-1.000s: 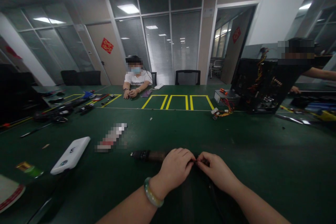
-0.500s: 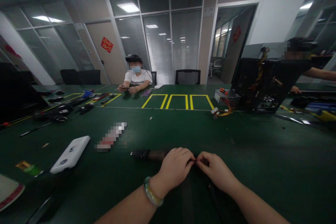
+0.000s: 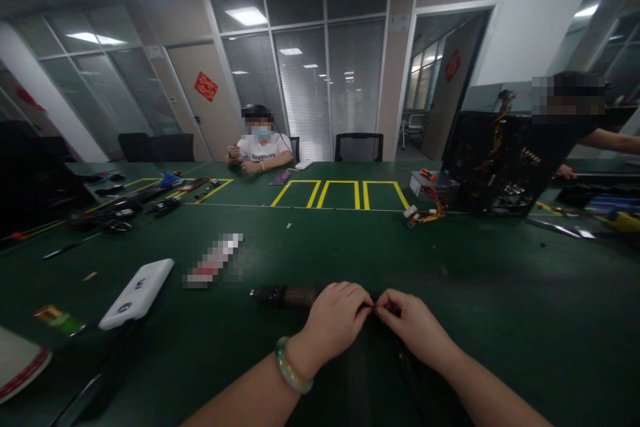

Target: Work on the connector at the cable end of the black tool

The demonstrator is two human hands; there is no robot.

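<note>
My left hand [image 3: 336, 321] and my right hand [image 3: 413, 325] meet fingertip to fingertip low in the middle of the green table [image 3: 500, 293]. Both are closed in a pinch on something small and dark that I cannot make out. A dark cylindrical object [image 3: 283, 295] lies on the table and runs out to the left from under my left hand. A green bangle [image 3: 291, 369] sits on my left wrist. A dark strap-like thing [image 3: 357, 373] lies between my forearms.
A white flat device [image 3: 137, 293] lies at the left. An open black computer case [image 3: 493, 163] with loose wires stands at the right, with a person behind it. Across the table sits another person in white [image 3: 260, 147]. Yellow tape boxes [image 3: 340, 193] and tools [image 3: 125, 210] lie further back.
My hands have stayed in place. The person across the table has raised their hands from the table toward their chest.
</note>
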